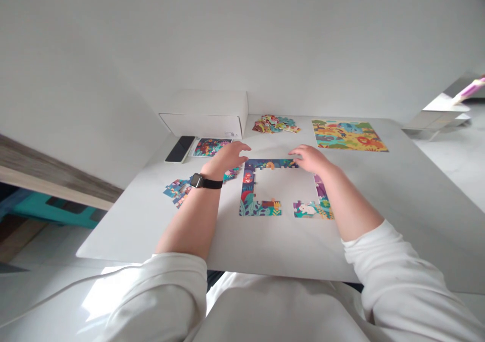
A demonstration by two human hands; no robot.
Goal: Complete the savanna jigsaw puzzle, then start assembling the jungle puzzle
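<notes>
A partly joined puzzle border (248, 183) lies on the white table (288, 251), with a gap in its bottom edge. My left hand (229, 157), fingers apart, hovers by the border's top left corner and holds nothing. At the top right corner my right hand (308, 157) has its fingers spread, with its palm and forearm hiding part of the border's right side. A separate bottom right section (305, 209) shows a white rabbit. Loose blue puzzle pieces (178, 190) lie to the left, partly hidden behind my left wrist and its black watch (197, 181).
A white box (204, 122) stands at the back left, with a phone (181, 149) and a picture card (212, 147) before it. Further right are a heap of loose pieces (276, 124) and a yellow animal puzzle (348, 135). The wall borders the table's back.
</notes>
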